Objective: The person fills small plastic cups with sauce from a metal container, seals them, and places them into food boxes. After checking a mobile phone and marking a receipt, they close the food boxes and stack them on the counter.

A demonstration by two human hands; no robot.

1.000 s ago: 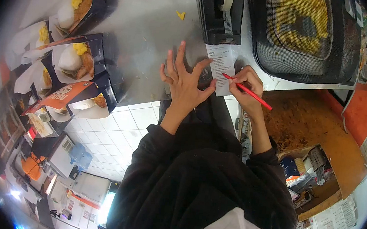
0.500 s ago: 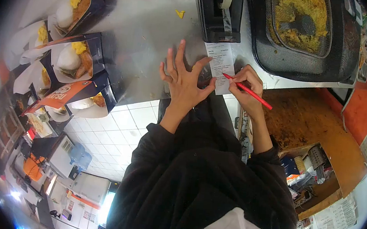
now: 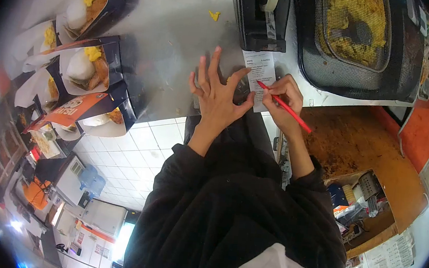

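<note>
At the edge of a metal counter, a printed slip lay between a person's two hands, its long axis running away from the body with the far end slightly to the left. The left hand, spread wide and grasping nothing, lay to the slip's left, index finger and thumb reaching its left edge. The right hand, closed narrowly around a red pen, was at the slip's right side. The pen slanted from the right hand's lower side up and leftward, crossing the slip's long axis, its tip over the middle of the print; whether it met the paper could not be told. Both hands were at the slip, but only the pen in the right reached its middle. A tape dispenser stood just beyond the slip's far end. Farther right sat a mesh cover; well to the left, filled food boxes lined the counter.
</note>
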